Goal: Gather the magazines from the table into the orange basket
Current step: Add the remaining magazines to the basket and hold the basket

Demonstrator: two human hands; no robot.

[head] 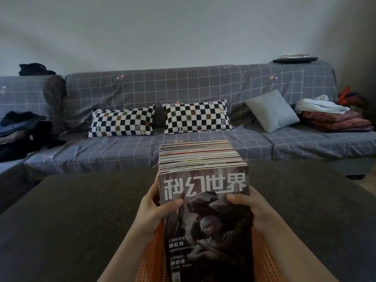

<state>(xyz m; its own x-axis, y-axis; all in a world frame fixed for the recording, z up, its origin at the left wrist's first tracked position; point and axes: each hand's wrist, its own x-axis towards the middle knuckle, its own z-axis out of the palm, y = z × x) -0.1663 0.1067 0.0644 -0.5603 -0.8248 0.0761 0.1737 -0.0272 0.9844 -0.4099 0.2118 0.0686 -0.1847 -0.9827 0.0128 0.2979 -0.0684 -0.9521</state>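
Behind a dark table (81,210) and grey sofa (183,88), the magazines (203,200) stand in the basket (264,261) at lower centre, left hand (158,212) and right hand (252,208) clasping the stack's sides, likely heavy, slick-covered, best squeezed low.

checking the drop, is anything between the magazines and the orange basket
Nothing visible. Both hands, left and right, clamp the magazine stack, whose lower end already sits between the orange basket's walls.
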